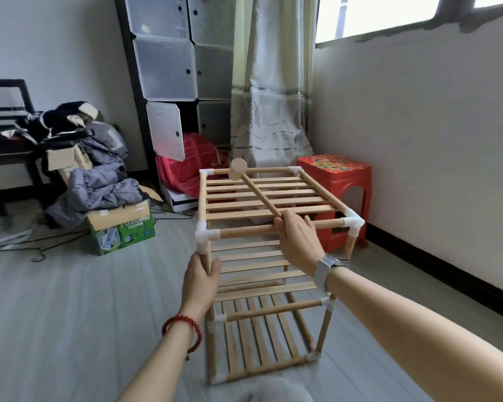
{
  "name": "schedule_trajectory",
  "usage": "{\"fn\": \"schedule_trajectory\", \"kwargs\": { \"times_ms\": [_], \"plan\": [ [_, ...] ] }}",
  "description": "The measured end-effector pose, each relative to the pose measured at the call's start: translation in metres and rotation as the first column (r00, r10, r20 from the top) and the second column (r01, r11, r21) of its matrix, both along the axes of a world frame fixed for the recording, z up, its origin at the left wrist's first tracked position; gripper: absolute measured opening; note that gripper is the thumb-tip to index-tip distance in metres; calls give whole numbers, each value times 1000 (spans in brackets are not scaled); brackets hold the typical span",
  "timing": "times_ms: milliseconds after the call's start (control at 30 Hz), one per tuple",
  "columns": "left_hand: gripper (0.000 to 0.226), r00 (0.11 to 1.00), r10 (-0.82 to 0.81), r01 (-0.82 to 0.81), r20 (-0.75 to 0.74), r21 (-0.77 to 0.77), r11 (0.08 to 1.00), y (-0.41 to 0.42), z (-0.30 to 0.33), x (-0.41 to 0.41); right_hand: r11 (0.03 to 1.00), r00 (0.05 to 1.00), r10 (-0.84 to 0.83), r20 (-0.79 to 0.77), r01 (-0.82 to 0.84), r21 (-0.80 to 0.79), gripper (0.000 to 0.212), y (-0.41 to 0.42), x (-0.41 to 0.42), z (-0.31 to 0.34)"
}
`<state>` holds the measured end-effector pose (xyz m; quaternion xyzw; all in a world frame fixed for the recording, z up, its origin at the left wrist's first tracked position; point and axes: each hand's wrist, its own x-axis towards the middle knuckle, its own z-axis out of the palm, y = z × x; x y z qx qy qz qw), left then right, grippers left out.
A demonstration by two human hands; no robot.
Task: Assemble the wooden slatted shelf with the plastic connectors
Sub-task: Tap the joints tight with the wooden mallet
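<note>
The wooden slatted shelf [262, 204] is standing on the grey floor [70, 314], white plastic connectors [201, 233] joining its corners. The right hand [298, 242] is gripping a wooden mallet [262, 195] over the top tier; the left hand [201, 278] is clasping the near-left post. A green box [122, 230] is reading "TUBORG". A red stool [336, 184] is sitting partly hidden behind the shelf.

A three-tier shelf of pale wooden slats and white plastic corner connectors [269, 250] stands on a grey plank floor [70, 314]. Open floor lies to its left and in front. On its right, a narrow strip of floor separates it from a white wall [418, 140]. A red plastic stool [336, 181] stands just beside its far right corner. A wooden mallet [253, 187] lies across the top slats. Boxes and clothes [99, 184] are piled well apart at far left.
</note>
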<state>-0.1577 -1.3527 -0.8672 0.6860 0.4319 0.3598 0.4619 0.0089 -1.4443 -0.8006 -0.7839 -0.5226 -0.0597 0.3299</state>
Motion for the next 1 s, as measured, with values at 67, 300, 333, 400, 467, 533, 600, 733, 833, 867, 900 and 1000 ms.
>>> {"fn": "schedule_trajectory", "kwargs": {
  "times_ms": [67, 300, 333, 400, 467, 533, 600, 733, 833, 867, 900, 1000],
  "plan": [
    [22, 999, -37, 38, 12, -65, 997, 8, -7, 0, 999, 1000, 2, 6, -1, -52, 24, 13, -2, -7],
    [8, 996, -88, 88, 4, 65, 994, 29, 5, 20, 999, 961, 5, -276, 10, 54, 27, 15, 25, 8],
    [7, 993, -117, 118, -16, 89, 989, 30, 11, 30, 997, 956, -3, -295, 27, 76, 27, 11, 35, 8],
    [7, 983, -177, 183, -50, 170, 968, 29, 24, 47, 986, 942, -21, -336, 76, 150, 27, 4, 57, 8],
    [8, 971, -222, 240, -93, 284, 928, 24, 35, 67, 963, 915, -28, -401, 133, 235, 28, -8, 82, 6],
    [12, 951, -277, 309, -137, 391, 867, 11, 45, 94, 933, 894, -58, -445, 207, 293, 31, -29, 107, 9],
    [20, 940, -305, 341, -154, 464, 818, -3, 54, 117, 911, 879, -93, -467, 264, 316, 30, -48, 126, 10],
    [28, 899, -402, 430, -172, 521, 737, -31, 64, 174, 872, 832, -178, -526, 381, 308, 26, -90, 169, -1],
    [28, 849, -496, 513, -183, 514, 688, -52, 65, 214, 832, 784, -217, -582, 460, 309, 27, -121, 200, -20],
    [28, 832, -520, 537, -191, 512, 671, -61, 63, 228, 815, 766, -220, -604, 485, 319, 27, -133, 210, -28],
    [29, 822, -532, 551, -202, 517, 655, -68, 62, 239, 799, 749, -220, -624, 506, 326, 26, -142, 217, -36],
    [29, 785, -552, 604, -281, 547, 580, -97, 53, 275, 731, 667, -240, -705, 602, 321, 29, -173, 236, -69]
  ]
}}
